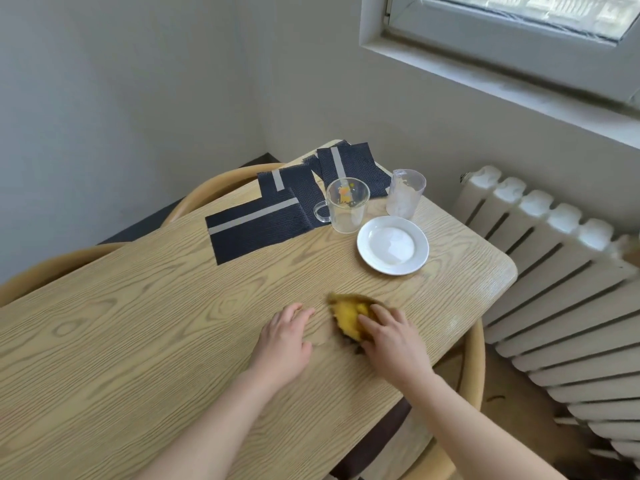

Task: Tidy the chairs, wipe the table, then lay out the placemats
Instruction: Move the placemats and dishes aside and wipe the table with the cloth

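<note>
The right hand [393, 336] presses a yellow cloth [348, 315] onto the table [138, 323], fingers laid straight over it. The left hand [284, 337] rests flat just beside it, fingers relaxed. Dark placemats [263, 220] lie overlapping at the far end.

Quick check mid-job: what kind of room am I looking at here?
Most likely a home dining corner: a wooden table with chairs tucked in, placemats, a glass mug and saucer on it, and a radiator under a window.
</note>
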A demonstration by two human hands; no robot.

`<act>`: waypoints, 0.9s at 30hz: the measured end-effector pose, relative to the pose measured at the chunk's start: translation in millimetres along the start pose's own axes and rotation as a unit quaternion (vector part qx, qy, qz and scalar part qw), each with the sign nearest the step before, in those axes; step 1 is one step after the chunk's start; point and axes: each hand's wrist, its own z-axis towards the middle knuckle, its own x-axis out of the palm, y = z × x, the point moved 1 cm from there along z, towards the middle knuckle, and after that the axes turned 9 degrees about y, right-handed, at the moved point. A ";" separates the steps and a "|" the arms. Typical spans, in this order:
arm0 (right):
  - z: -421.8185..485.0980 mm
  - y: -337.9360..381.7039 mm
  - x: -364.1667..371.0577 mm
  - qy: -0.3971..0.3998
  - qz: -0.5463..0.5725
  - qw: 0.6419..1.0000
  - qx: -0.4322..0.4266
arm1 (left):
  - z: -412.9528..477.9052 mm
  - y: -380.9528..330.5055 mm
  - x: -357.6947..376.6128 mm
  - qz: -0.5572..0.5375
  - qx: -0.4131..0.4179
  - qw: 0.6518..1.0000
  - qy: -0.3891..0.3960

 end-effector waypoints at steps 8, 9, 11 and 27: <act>-0.2 -16.5 -2.8 -0.001 0.037 0.993 0.109 | -7.8 7.5 -3.1 -0.007 -0.010 1.000 -0.006; -0.3 -6.4 0.8 0.005 0.042 0.995 0.088 | -8.8 8.6 -3.8 -0.006 -0.009 1.000 -0.008; -2.4 15.7 10.9 0.023 0.050 0.998 0.035 | -9.9 11.3 -5.6 -0.007 -0.009 1.000 -0.013; 4.0 -9.7 -3.8 0.027 0.071 0.995 0.072 | -21.0 21.8 -11.7 -0.013 -0.033 0.999 -0.027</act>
